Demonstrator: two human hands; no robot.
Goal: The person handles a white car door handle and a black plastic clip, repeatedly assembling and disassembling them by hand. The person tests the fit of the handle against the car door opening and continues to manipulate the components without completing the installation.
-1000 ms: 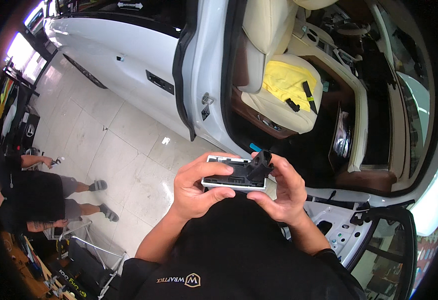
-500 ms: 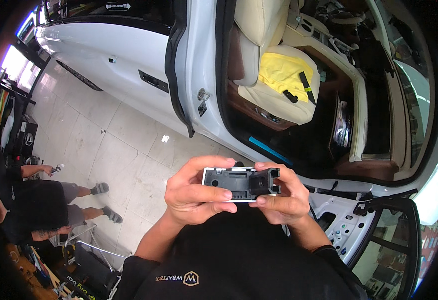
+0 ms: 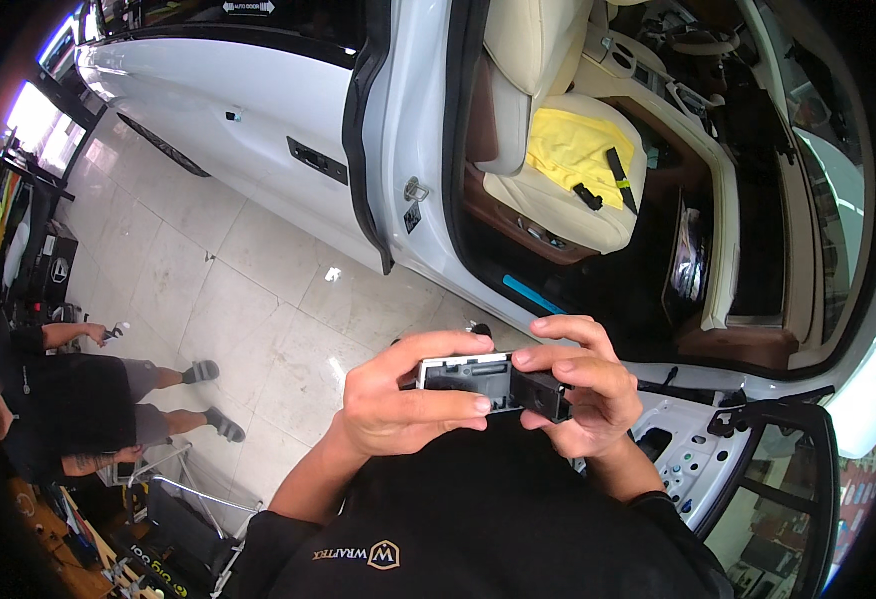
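Note:
I hold a small rectangular black plastic part with a white rim in front of my black shirt. My left hand is closed on its left end, index finger along the far edge, another finger across its inside. My right hand grips the right end, where a boxy black section sticks out. Its index finger is raised and other fingertips rest on the part; its thumb is partly hidden.
A white car's open doorway shows a cream seat with a yellow cloth, small black items and a blue strip. An open door is at right, tiled floor left, where a person stands beside a metal-framed chair.
Both hands and the plastic part have moved lower and rightward in the picture. The part has turned, its boxy end now angled toward me, and my right fingers have shifted over its top.

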